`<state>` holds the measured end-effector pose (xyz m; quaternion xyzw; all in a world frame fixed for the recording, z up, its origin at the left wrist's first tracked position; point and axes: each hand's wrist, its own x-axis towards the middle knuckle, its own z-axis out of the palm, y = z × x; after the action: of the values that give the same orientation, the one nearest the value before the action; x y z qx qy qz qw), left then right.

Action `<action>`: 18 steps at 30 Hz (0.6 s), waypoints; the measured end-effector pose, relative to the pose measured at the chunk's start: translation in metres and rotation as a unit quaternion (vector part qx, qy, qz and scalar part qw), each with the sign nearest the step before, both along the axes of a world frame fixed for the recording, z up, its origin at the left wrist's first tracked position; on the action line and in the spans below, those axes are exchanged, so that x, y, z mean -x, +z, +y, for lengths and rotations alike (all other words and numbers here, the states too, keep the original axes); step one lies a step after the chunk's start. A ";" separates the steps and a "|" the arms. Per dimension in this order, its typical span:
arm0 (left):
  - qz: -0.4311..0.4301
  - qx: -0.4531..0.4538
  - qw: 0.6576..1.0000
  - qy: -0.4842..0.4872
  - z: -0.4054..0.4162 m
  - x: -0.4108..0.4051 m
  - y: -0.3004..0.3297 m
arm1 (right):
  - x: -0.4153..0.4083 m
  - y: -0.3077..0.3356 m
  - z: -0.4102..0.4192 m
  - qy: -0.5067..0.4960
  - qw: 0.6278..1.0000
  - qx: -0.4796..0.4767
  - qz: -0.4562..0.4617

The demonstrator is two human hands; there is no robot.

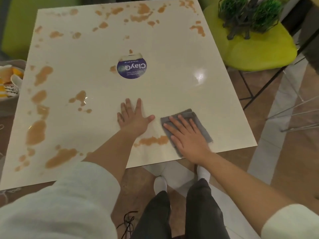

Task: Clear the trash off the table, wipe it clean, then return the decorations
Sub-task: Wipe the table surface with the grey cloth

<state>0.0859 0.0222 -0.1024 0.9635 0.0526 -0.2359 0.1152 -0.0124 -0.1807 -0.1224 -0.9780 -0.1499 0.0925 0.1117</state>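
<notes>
A square cream table (172,54) is spotted with many brown spill patches; one large patch (36,131) lies near the left edge and another (153,140) sits between my hands. My right hand (186,135) lies flat with straight fingers on a grey cloth (198,121) near the table's front right corner. My left hand (133,118) presses flat on the bare tabletop just left of the cloth, fingers spread. A round blue sticker (132,69) marks the table's middle. The decorations, green plants in black wire frames (248,16), stand on a lime chair at the right.
The lime-green chair (259,49) stands close to the table's right side. A bag of trash with cups and wrappers (10,80) sits at the left edge. Another green seat (20,23) is at the back left. My legs and white socks are below the table's front edge.
</notes>
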 end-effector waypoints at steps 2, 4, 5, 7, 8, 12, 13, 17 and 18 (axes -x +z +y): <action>0.002 0.003 1.000 -0.001 0.001 0.000 0.001 | -0.019 0.001 -0.019 -0.035 0.999 0.005 0.012; 0.000 0.004 1.000 -0.002 0.002 0.001 0.000 | -0.036 0.000 -0.029 -0.115 0.993 0.012 0.019; -0.004 0.004 1.000 -0.002 0.002 0.001 -0.001 | -0.037 -0.001 -0.024 -0.142 0.990 0.013 0.016; -0.016 0.007 1.000 0.002 0.003 0.002 0.000 | -0.027 -0.002 -0.004 -0.131 0.991 0.011 0.000; -0.022 0.007 1.000 0.001 0.003 0.003 0.001 | -0.017 -0.002 0.005 -0.094 0.996 0.006 -0.003; -0.050 -0.010 0.999 -0.009 0.008 0.003 0.008 | 0.003 0.004 -0.005 0.030 1.000 -0.007 -0.007; -0.062 -0.008 0.998 -0.009 0.009 0.004 0.008 | -0.002 0.007 -0.014 0.034 0.999 0.001 -0.013; -0.124 0.018 0.992 0.008 0.011 0.012 0.012 | -0.032 0.010 -0.025 -0.031 0.995 0.055 -0.074; -0.134 0.025 0.991 0.017 0.011 0.013 0.015 | -0.038 0.009 -0.021 -0.046 0.993 0.065 -0.084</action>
<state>0.0730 0.0329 -0.0877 0.9822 0.0468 -0.1040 0.1493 0.0257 -0.2015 -0.1137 -0.9933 -0.1076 0.0145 0.0389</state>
